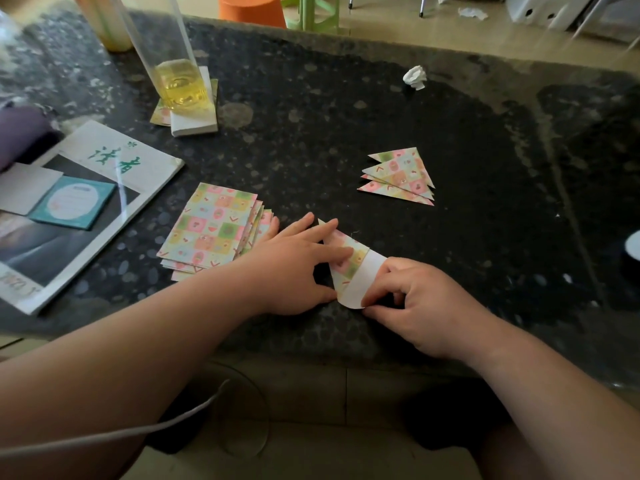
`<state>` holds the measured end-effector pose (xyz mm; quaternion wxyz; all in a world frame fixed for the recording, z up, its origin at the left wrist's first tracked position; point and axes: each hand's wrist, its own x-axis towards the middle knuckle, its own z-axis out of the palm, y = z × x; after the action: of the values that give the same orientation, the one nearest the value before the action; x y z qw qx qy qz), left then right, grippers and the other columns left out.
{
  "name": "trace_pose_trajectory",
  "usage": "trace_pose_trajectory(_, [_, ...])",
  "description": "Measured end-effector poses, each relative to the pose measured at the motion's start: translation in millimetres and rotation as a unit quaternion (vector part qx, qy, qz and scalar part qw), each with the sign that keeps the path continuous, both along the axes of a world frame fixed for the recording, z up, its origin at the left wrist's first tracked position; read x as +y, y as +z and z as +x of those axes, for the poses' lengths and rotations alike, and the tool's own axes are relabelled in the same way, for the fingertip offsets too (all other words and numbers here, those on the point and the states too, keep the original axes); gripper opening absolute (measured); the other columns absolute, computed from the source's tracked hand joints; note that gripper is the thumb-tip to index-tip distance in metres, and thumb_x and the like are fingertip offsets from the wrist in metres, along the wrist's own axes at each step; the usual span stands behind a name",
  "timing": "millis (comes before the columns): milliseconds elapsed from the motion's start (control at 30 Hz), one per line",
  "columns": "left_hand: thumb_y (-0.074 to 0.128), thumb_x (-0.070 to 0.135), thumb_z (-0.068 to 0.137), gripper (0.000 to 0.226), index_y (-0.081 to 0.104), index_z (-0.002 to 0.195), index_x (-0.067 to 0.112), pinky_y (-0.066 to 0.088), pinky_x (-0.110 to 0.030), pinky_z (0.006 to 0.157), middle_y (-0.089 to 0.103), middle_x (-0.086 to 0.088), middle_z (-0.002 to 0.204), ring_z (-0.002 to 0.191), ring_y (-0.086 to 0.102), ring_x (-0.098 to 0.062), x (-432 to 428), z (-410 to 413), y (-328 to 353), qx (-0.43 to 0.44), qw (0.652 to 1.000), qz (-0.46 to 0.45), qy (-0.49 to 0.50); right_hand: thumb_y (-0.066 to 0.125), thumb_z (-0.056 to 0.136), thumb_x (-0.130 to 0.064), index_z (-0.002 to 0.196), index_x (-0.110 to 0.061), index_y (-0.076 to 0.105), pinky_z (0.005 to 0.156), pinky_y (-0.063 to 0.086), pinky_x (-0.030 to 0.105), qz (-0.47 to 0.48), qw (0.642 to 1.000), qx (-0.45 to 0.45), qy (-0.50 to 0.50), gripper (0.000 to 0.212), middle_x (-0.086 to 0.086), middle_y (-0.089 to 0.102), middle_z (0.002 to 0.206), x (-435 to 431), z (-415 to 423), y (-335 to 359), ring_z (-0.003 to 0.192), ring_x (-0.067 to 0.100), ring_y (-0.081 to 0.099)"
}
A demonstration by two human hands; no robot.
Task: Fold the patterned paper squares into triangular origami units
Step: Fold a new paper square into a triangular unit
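The worktop (311, 116) is dark speckled stone, polished smooth, with a dull sheen where light strikes it. The stack of paper squares (211, 230) is thin matt paper printed in pastel checks. The half-folded sheet (367, 278) shows a plain white, unprinted back. The folded triangles (401, 174) are the same paper, sharply creased. The far wad (415, 77) is crumpled white tissue or paper. The magazine (145, 168) at left has a glossy cover. The tall tumbler (173, 64) is clear and smooth, glass or plastic

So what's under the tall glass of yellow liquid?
The glass stands on a white block. Patterned paper pokes out from beneath the block; how much lies under it is hidden.
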<state>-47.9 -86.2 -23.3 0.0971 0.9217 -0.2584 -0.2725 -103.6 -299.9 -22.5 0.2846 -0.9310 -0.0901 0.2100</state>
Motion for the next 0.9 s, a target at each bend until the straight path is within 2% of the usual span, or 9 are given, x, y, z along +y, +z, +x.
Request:
trace_pose_trajectory(433, [0.060, 0.055, 0.094, 0.068, 0.025, 0.152, 0.055, -0.012, -0.056, 0.123, -0.008, 0.020, 0.168, 0.154, -0.017, -0.012, -3.0, -1.0, -1.6, 0.013, 0.999, -0.016, 0.029, 0.080, 0.088, -0.028, 0.097, -0.033, 0.082, 0.078, 0.045, 0.021, 0.006, 1.000, 0.022, 0.006, 0.011, -0.020, 0.060, 0.102, 0.5, 5.5, -1.1, 0.086, -0.003, 0.056])
trace_pose_trajectory(600, [0.063, 0.054, 0.093, 0.071, 0.024, 0.152, 0.056, -0.009, -0.059, 0.123, -0.008, 0.021, 0.168, 0.154, -0.018, -0.012, -5.8, 0.2, 0.1, 0.022, 0.999, -0.010, 0.036, 0.079, 0.088, -0.028, 0.097, -0.033, 0.081, 0.075, 0.045, 0.020, 0.008, 1.000, 0.018, 0.012, 0.012, -0.019, 0.061, 0.105, -0.1, 7.2, -1.3, 0.085, -0.002, 0.056])
trace_pose_trajectory(767, [0.063, 0.055, 0.092, 0.071, 0.024, 0.152, 0.055, -0.010, -0.058, 0.123, -0.009, 0.021, 0.168, 0.154, -0.018, -0.011, -6.5, -1.2, 0.8, 0.024, 0.999, -0.015, 0.041, 0.075, 0.091, -0.027, 0.100, -0.035, 0.080, 0.069, 0.034, 0.010, 0.006, 1.000, 0.009, 0.009, 0.013, -0.020, 0.062, 0.105, 0.2, 8.3, -2.9, 0.081, -0.010, 0.054])
trace_pose_trajectory(900, [0.062, 0.053, 0.093, 0.071, 0.023, 0.153, 0.055, -0.012, -0.055, 0.123, -0.010, 0.021, 0.168, 0.154, -0.019, -0.011, -5.6, -1.4, 0.4, 0.028, 0.999, -0.019, 0.041, 0.075, 0.091, -0.030, 0.094, -0.034, 0.077, 0.068, 0.037, 0.016, 0.004, 0.999, 0.020, -0.028, 0.005, -0.019, 0.062, 0.102, 2.8, 7.6, -2.3, 0.078, -0.002, 0.056])
